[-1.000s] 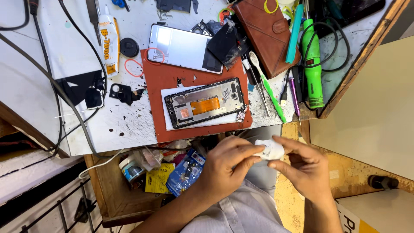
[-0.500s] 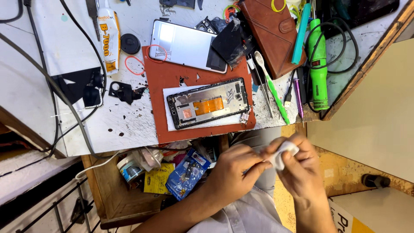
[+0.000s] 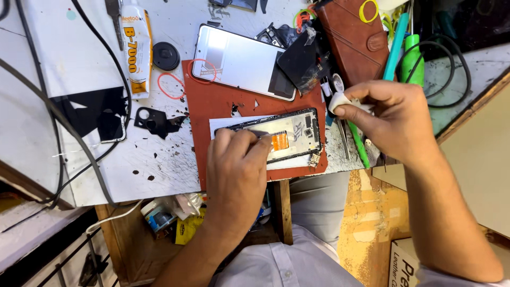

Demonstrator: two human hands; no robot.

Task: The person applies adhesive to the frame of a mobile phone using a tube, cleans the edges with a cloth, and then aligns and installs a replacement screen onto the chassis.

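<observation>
Head view looks down on a scratched white table (image 3: 159, 159) strewn with repair clutter. Under both hands lies a rust-red work mat (image 3: 212, 106), and on it, on a white sheet, rests an opened phone frame (image 3: 295, 135) with an orange part showing inside.

Left hand (image 3: 236, 170) lies palm down over the near end of that frame, its fingertips (image 3: 249, 141) pressed on the frame's left part; whether its grip closes on anything cannot be told, since the fingers only bear down flat. Right hand (image 3: 393, 119) hovers just beyond the frame's right end, thumb and forefinger pinched together on a small white wad (image 3: 340, 101) of cloth or tissue.

Beyond the left hand, a second phone (image 3: 244, 61) lies with its pale glass up, half on the mat. Beyond the right hand sit a brown leather wallet case (image 3: 353, 42), a turquoise pen-like tool (image 3: 396, 48) and a green cylinder (image 3: 411, 64). Far left of the left hand lie a glue tube (image 3: 137, 48), a black round cap (image 3: 166, 56) and a red rubber band (image 3: 171, 85). Tweezers (image 3: 342, 138) and a green stick (image 3: 358, 149) lie just under the right hand.
</observation>
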